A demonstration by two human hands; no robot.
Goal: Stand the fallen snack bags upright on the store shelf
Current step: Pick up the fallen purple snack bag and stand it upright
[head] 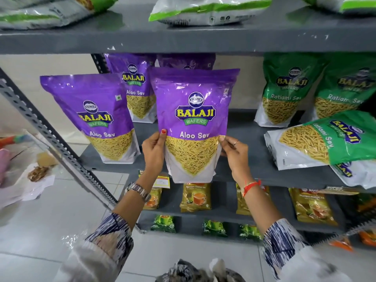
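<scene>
- Purple Aloo Sev bag (pixel 193 123): held upright at the middle shelf (pixel 240 169) front edge, long axis 12-to-6 o'clock, base overhanging the edge.
- Left hand (pixel 153 153) pinches its 9 o'clock edge; right hand (pixel 234 153) its 3 o'clock edge.
- Fallen green Ratlami Sev bag (pixel 325 139) lies flat at 3 o'clock, nearer the right hand.

One head-worn camera looks forward and down, close to the grey shelf (pixel 254 159).
</scene>
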